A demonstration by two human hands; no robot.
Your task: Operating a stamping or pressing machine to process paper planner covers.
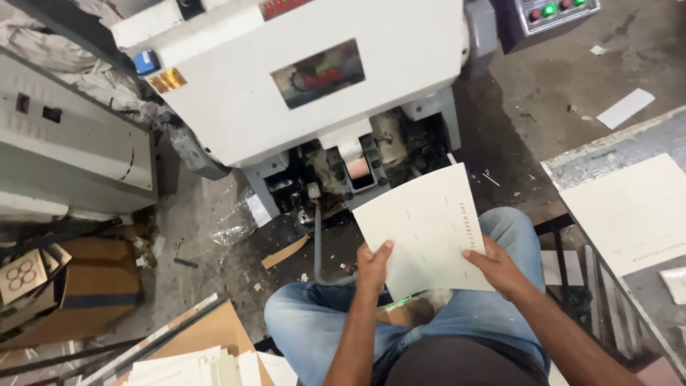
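I hold a cream card sheet [425, 225] with faint printing over my lap, tilted with one corner toward the machine. My left hand [373, 268] grips its lower left edge, thumb on top. My right hand [498, 268] grips its lower right edge. Just beyond the sheet stands a white machine [286, 78] with a dark, greasy mechanism [343, 175] at its base. My knees in blue jeans [307, 318] are spread below the sheet.
A stack of cream sheets [632, 211] lies on a grey table at the right. More cream sheets [193, 364] sit on brown board at the bottom left. Cardboard boxes [86, 289] and scraps litter the concrete floor. A control panel [550, 14] with lit buttons is top right.
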